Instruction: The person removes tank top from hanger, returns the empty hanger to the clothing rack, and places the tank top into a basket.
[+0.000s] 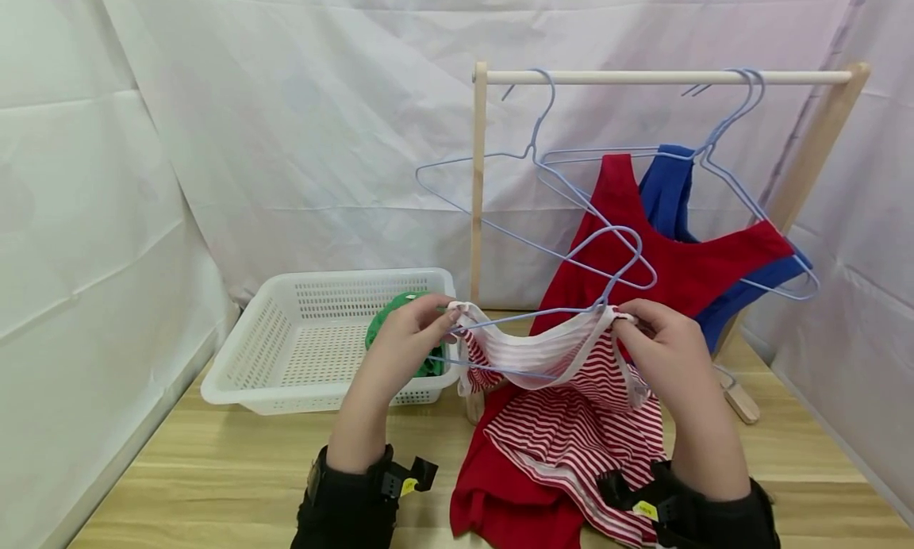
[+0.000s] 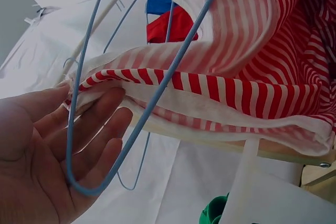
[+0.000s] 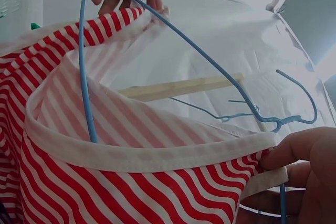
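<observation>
A red-and-white striped sleeveless top [image 1: 614, 374] with white trim is held up between both hands. My left hand [image 1: 410, 339] pinches one shoulder between thumb and fingers. The other shoulder is pinched by my right hand [image 1: 660, 343]. A blue wire hanger [image 1: 617, 278] hangs with the top, its hook upward. One hanger end passes through the shoulder at my right hand. In the left wrist view, the opposite end of the hanger [image 2: 172, 69] crosses in front of my left palm, outside the fabric. The top's lower part spreads over red cloth [image 1: 521, 493].
Behind stands a rack with a white bar [image 1: 628, 78]. A bare hanger [image 1: 534, 132], a red garment [image 1: 664, 271] and a blue garment [image 1: 667, 196] hang there. At left, a white basket [image 1: 286, 394] holds green cloth [image 1: 389, 315] on the wooden table [image 1: 228, 485].
</observation>
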`<state>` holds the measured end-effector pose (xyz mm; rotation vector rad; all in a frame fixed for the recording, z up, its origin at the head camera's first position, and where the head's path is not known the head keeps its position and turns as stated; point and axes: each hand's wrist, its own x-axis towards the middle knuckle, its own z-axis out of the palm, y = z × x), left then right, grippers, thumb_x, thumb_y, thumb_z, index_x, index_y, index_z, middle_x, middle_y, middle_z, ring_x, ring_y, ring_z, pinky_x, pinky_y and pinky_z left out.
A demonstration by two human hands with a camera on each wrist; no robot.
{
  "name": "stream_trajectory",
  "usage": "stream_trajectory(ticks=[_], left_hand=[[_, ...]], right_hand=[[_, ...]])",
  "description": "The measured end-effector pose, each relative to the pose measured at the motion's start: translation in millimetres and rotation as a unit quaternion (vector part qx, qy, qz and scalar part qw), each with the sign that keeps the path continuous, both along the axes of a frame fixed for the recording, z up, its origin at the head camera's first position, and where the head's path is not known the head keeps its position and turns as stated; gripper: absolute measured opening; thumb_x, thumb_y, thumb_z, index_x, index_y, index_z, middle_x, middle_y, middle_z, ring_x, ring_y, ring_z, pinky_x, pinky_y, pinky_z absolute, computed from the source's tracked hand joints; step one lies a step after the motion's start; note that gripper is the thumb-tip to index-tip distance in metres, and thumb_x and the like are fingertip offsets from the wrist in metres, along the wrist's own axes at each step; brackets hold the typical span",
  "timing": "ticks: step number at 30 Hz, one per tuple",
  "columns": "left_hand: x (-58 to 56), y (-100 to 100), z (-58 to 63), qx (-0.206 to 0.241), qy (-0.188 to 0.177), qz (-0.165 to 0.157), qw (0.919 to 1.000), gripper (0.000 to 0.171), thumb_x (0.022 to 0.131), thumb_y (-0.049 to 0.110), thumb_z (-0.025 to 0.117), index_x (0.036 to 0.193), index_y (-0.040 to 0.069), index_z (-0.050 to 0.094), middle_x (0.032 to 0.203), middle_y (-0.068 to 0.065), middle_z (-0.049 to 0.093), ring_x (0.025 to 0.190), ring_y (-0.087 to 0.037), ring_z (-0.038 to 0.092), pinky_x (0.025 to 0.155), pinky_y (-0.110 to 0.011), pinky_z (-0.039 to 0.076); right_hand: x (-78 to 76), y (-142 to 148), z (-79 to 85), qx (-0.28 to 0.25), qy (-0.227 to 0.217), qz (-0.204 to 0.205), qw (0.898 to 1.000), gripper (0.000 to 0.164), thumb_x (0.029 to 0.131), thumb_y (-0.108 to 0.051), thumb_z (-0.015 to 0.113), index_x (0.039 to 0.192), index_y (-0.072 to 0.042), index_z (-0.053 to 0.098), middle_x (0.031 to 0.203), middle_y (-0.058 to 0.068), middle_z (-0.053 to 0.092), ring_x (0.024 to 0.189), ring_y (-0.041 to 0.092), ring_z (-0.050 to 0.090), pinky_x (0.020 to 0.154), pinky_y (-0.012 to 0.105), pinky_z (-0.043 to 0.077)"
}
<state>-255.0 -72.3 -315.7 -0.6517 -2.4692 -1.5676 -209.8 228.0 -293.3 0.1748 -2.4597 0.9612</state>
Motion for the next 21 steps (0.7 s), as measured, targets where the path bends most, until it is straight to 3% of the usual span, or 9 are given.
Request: stream_trajectory(ticks=[7,12,17,21], left_hand=[[-0.5,5.3,-2.0,-0.04,0.003,-0.001,0.9992,0.028,0.089,0.041,0.052,0.114,0.029,0.055,0.09,0.006,0.063,0.083,-0.008,0.057,0.076,-0.042,0.05],[0.0,7.6,-1.6,-0.056,0.003,-0.016,0.9983,0.021,0.088,0.037,0.056,0.109,0.036,0.057,0.095,0.01,0.062,0.087,-0.007,0.056,0.075,-0.038,0.05],[-0.3,8.7,-2.1,-0.07,0.015,-0.02,0.9973,0.016,0.089,0.026,0.057,0.103,0.028,0.063,0.096,0.012,0.062,0.087,-0.004,0.054,0.076,-0.036,0.049],[-1.5,7.3,-3.0,-0.079,0.059,0.002,0.9951,0.014,0.091,0.025,0.054,0.101,0.024,0.063,0.088,0.011,0.063,0.081,-0.004,0.054,0.07,-0.035,0.049]], right_hand=[[0.0,-4.0,-0.5,0.003,0.016,0.0,1.0,0.021,0.091,-0.025,0.05,0.101,-0.012,0.062,0.093,0.006,0.061,0.079,0.017,0.05,0.067,0.031,0.049],[0.1,-4.4,0.3,0.002,0.021,-0.012,1.0,0.023,0.091,-0.027,0.05,0.104,-0.012,0.062,0.093,0.006,0.061,0.079,0.017,0.05,0.067,0.034,0.049],[-0.5,-4.1,1.0,-0.003,0.014,-0.018,1.0,0.024,0.091,-0.027,0.05,0.103,-0.012,0.062,0.094,0.008,0.061,0.079,0.019,0.051,0.069,0.04,0.049],[-1.1,-3.4,0.5,-0.003,0.013,-0.019,1.0,0.023,0.091,-0.028,0.05,0.103,-0.013,0.062,0.092,0.007,0.061,0.078,0.018,0.05,0.068,0.039,0.048]])
